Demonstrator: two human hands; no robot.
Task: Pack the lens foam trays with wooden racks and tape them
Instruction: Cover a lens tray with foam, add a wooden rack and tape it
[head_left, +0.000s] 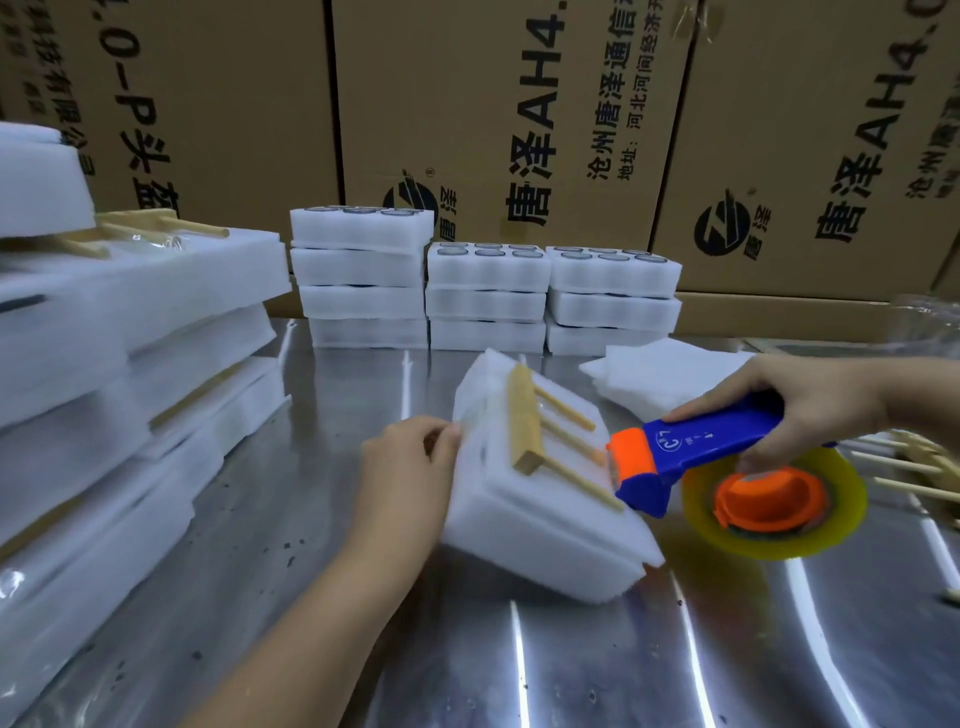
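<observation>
Foam tray (540, 540), centre frame, looks mid-taping: left hand (410, 473) pinches its edge, right hand (810, 410) grips tape dispenser (711, 441) (next, likely: drag across rack (525, 421)).

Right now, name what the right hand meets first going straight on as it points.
The right hand leads with its tape dispenser, which probably meets the wooden rack atop the foam pack.

Single head-worn wide-angle view, facing forward and down.
It sits close above the table (519, 654). The left hand (405, 478) enters from the bottom edge, the right hand (810, 410) from the right. Foam stacks (488, 296) lie mid-frame and cartons (467, 104) close the far side.
</observation>
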